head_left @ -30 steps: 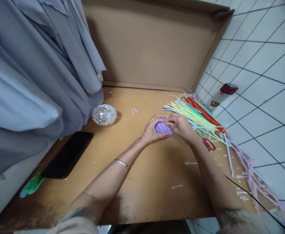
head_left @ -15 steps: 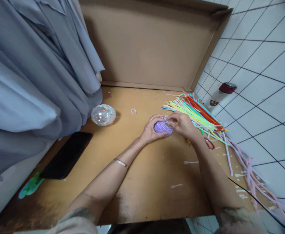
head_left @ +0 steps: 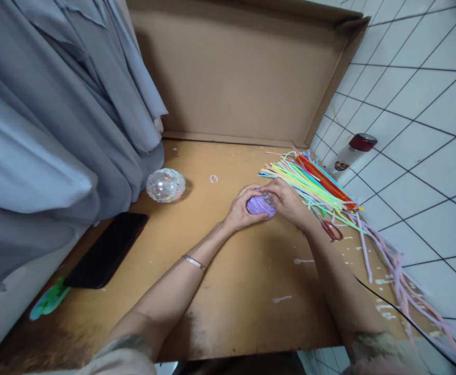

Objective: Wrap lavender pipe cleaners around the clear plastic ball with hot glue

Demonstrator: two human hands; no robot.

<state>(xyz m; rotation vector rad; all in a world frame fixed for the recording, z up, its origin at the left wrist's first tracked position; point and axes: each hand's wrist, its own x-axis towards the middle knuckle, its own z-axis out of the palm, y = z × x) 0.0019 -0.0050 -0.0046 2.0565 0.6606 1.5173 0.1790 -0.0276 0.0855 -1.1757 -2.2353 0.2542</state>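
Observation:
A ball wound with purple pipe cleaner [head_left: 260, 205] sits in my left hand [head_left: 240, 209], whose fingers and thumb wrap round its left side. A bare clear patch shows at the ball's upper right. My right hand [head_left: 285, 200] is closed against that upper right side, its thumb and fingertips pressed on the ball near the left fingertips. Whatever lies under the right fingertips is hidden. To the right lies a bundle of coloured pipe cleaners [head_left: 309, 179], with red-handled scissors [head_left: 332, 229] partly under its edge.
A clear ball with coloured specks [head_left: 165, 185] rests at the left, near a black phone [head_left: 106, 250] and the grey curtain [head_left: 56, 120]. A curled pink piece [head_left: 214, 178] lies mid-table. A cardboard panel [head_left: 236, 73] stands behind; a red-lidded bottle [head_left: 353, 152] is by the tiled wall.
My right hand has shifted left over the top of the purple ball, its fingers now nearer the left ones. More of the scissors shows beside the right forearm. The left hand stays put.

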